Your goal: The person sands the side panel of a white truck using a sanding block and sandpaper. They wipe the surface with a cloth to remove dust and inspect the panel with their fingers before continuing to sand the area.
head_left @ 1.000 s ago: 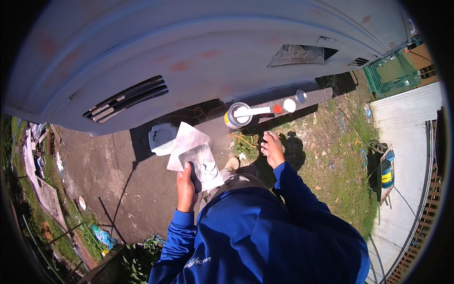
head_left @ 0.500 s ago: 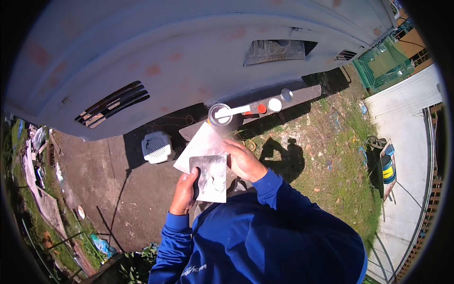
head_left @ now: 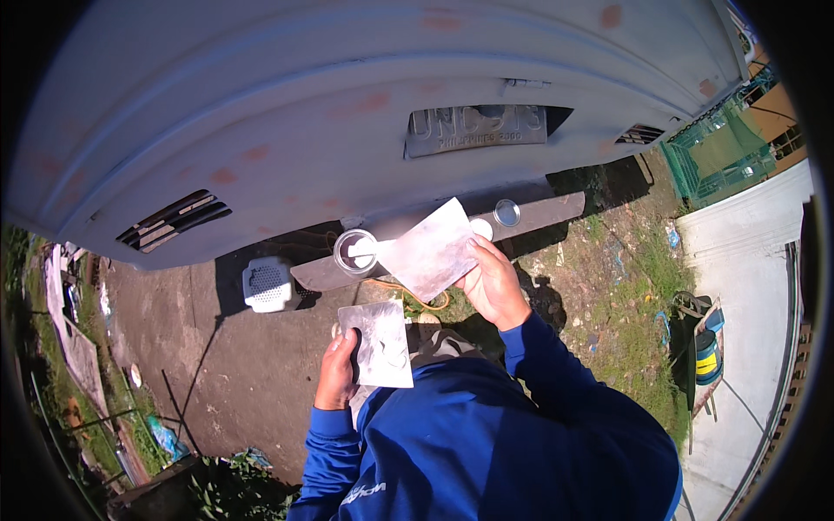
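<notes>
My left hand (head_left: 335, 372) is closed on the edge of a thin, square grey plate (head_left: 375, 334), its thumb on top; a dark curved mark and smears show on its face. Held by its right corner, a thin, pale flat sheet (head_left: 430, 252) with a brownish smudge is pinched in my right hand (head_left: 495, 291). The two flat pieces are apart. Beyond them, an opened can (head_left: 354, 266) stands on a vehicle's bumper (head_left: 556, 212), with a white flat stick (head_left: 369, 249) resting in it. The sheet partly covers the stick and a small white round thing (head_left: 482, 228).
The grey vehicle body (head_left: 304, 148) with reddish patches rises ahead. A round metal lid (head_left: 507, 213) lies on the bumper. On the ground at left stands a white perforated plastic stool (head_left: 269, 285). Grass (head_left: 625, 373) and a pale wall (head_left: 747, 260) lie right.
My right hand has moved right, lifting the pale sheet away from the grey plate and turning it. The left hand with the plate is slightly lower. The view has shifted a little.
</notes>
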A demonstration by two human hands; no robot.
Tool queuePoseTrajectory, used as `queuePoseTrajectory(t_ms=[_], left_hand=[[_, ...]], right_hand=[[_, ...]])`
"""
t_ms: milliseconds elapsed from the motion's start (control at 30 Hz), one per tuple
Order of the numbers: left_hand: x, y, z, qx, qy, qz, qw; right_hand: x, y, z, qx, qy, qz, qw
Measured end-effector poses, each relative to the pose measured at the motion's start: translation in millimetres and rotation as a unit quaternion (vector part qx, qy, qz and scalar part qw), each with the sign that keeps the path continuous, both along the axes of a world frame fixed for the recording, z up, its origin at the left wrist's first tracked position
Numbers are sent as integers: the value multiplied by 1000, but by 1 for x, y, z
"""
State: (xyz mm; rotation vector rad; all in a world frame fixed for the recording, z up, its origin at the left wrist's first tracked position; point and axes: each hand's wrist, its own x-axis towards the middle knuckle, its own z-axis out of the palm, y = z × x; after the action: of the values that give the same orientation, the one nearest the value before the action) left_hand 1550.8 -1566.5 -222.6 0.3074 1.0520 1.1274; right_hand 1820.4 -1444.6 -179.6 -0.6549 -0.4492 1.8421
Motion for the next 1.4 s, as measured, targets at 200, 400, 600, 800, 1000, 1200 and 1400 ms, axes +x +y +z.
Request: queuePoseTrajectory(t_ms=[200,400,600,800,1000,1200,1400], left_hand=[[15,22,30,110,71,-125,983],[-9,12,37,51,110,-185,975],[-26,-15,23,-13,186,-215,959],[-21,-15,40,-60,362,-441,819],[-30,-20,49,-77,305,-418,852],[-44,-39,55,-94,210,-261,938],[-49,-46,51,-75,184,-187,962]], right_hand=[[-40,-11,-2,-45,26,125,991],[-48,-10,-15,-40,54,218,974],[-45,-23,-45,-59,-62,334,939],[-48,2,-5,446,-450,352,689],[-53,13,-17,494,-453,388,632],[0,24,-16,289,-396,435,755],[-24,-3,-40,216,-318,487,785]])
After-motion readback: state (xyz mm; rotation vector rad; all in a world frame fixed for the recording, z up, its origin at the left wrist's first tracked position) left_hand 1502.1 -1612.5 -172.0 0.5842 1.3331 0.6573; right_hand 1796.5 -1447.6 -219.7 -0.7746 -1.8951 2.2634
